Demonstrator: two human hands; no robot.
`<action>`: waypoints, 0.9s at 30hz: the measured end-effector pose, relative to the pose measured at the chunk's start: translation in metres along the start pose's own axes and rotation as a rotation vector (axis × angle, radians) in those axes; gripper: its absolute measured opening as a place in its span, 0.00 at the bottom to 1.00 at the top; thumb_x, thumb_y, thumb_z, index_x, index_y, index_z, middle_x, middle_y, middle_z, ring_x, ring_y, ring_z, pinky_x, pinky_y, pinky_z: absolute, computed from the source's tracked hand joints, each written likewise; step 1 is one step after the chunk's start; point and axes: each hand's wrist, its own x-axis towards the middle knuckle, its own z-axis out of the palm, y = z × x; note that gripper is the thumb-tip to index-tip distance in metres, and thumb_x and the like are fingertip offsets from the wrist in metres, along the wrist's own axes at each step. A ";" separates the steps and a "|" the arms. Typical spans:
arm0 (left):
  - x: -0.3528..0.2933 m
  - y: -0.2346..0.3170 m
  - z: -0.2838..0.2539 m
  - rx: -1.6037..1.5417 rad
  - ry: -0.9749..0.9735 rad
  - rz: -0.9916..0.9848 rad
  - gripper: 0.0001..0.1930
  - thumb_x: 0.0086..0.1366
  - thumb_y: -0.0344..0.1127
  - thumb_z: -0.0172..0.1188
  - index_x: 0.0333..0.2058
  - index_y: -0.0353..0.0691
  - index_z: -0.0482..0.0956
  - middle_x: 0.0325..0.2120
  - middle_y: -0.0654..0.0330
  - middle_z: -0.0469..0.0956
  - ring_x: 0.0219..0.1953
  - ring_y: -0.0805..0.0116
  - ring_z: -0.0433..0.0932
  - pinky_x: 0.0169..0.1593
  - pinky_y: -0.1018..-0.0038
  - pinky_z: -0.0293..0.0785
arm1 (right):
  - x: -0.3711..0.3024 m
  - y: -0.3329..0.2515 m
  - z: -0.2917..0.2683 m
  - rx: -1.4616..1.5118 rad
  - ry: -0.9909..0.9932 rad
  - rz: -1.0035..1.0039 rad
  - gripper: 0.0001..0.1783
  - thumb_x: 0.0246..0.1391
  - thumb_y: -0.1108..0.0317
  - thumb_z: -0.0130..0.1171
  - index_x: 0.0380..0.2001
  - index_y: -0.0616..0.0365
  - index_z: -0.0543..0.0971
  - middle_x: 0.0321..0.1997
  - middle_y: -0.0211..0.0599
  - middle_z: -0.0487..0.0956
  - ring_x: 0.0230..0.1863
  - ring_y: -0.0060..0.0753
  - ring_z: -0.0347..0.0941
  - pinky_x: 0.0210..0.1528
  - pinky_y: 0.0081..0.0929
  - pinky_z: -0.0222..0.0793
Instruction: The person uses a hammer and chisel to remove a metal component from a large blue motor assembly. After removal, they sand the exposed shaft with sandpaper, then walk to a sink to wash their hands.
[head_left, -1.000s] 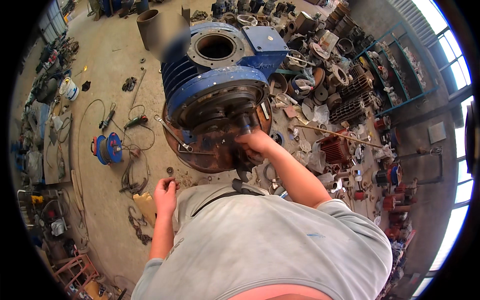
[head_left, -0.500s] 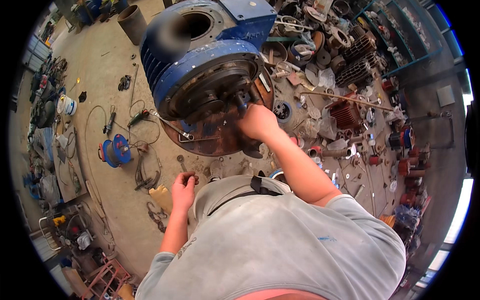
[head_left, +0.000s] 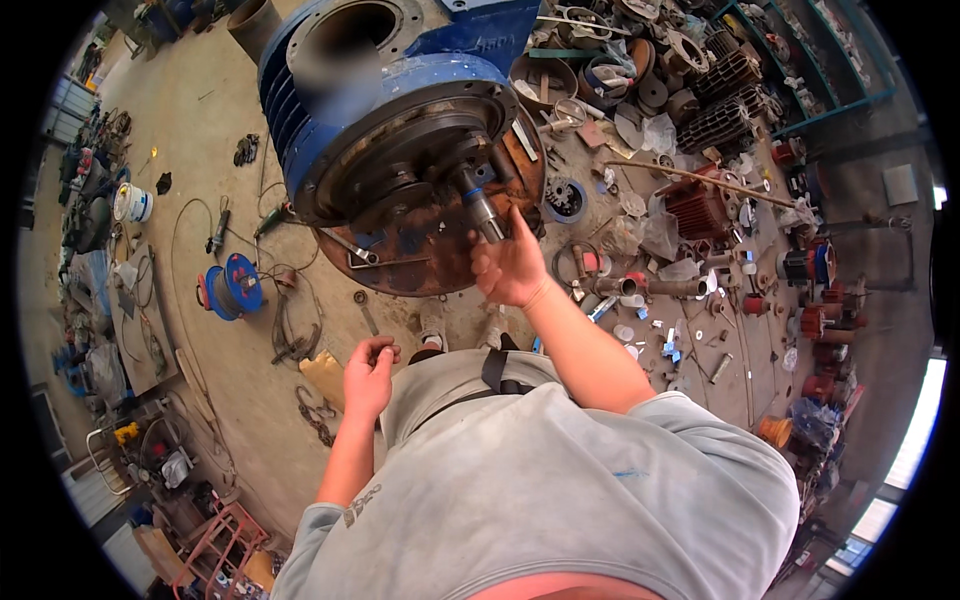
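My right hand [head_left: 512, 268] is at the free end of a bare metal shaft [head_left: 483, 212] with a blue band. Its thumb is raised along one side and its fingers are half curled on the other; whether they touch the metal I cannot tell. The shaft juts from the dark, greasy underside of a large blue ribbed machine housing [head_left: 400, 95]. Below lies a rusty round plate [head_left: 425, 270], with a wrench [head_left: 350, 246] on its left part. My left hand [head_left: 370, 375] hangs near my lap, fingers curled in, nothing visible in them.
On the floor to the left are a blue cable reel [head_left: 232, 287], loose cables and a white bucket [head_left: 132, 203]. Metal parts are heaped at the right, among them a red finned motor casing [head_left: 697, 210] and a long rod [head_left: 700, 180].
My right hand has drawn back toward me and turned, its fingers loosened, exposing the shaft's bright end. The view has shifted slightly. My left hand stays almost in place.
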 end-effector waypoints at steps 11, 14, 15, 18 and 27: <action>0.022 0.007 0.015 0.004 -0.061 -0.004 0.11 0.75 0.30 0.54 0.51 0.32 0.77 0.42 0.57 0.83 0.42 0.70 0.82 0.49 0.74 0.77 | -0.034 -0.024 0.097 -1.120 0.558 -0.212 0.26 0.69 0.51 0.59 0.58 0.61 0.76 0.49 0.38 0.83 0.43 0.32 0.84 0.42 0.28 0.77; 0.030 0.018 0.019 0.028 -0.068 0.014 0.11 0.74 0.30 0.54 0.50 0.32 0.77 0.42 0.56 0.84 0.43 0.70 0.83 0.50 0.72 0.77 | -0.035 -0.032 0.082 -1.136 0.590 -0.280 0.26 0.69 0.51 0.59 0.58 0.62 0.76 0.49 0.38 0.83 0.42 0.31 0.84 0.40 0.28 0.77; 0.030 0.021 0.019 0.045 -0.070 0.018 0.10 0.74 0.30 0.55 0.49 0.32 0.77 0.42 0.55 0.84 0.43 0.69 0.83 0.50 0.72 0.78 | -0.037 -0.033 0.075 -1.119 0.600 -0.311 0.26 0.68 0.51 0.59 0.58 0.63 0.76 0.49 0.39 0.83 0.41 0.31 0.84 0.40 0.28 0.77; 0.033 0.025 0.021 0.030 -0.107 0.008 0.10 0.74 0.30 0.55 0.50 0.32 0.77 0.43 0.55 0.84 0.44 0.68 0.83 0.51 0.71 0.78 | -0.062 -0.038 0.052 -0.987 0.626 -0.391 0.25 0.70 0.54 0.58 0.59 0.62 0.76 0.48 0.40 0.83 0.41 0.32 0.84 0.40 0.26 0.79; 0.067 0.092 0.086 -0.223 -0.621 -0.052 0.21 0.77 0.42 0.53 0.60 0.35 0.73 0.49 0.49 0.82 0.46 0.63 0.83 0.50 0.67 0.78 | -0.209 -0.004 -0.073 -0.771 0.996 -0.496 0.23 0.71 0.55 0.56 0.57 0.64 0.77 0.48 0.41 0.84 0.43 0.31 0.82 0.41 0.26 0.76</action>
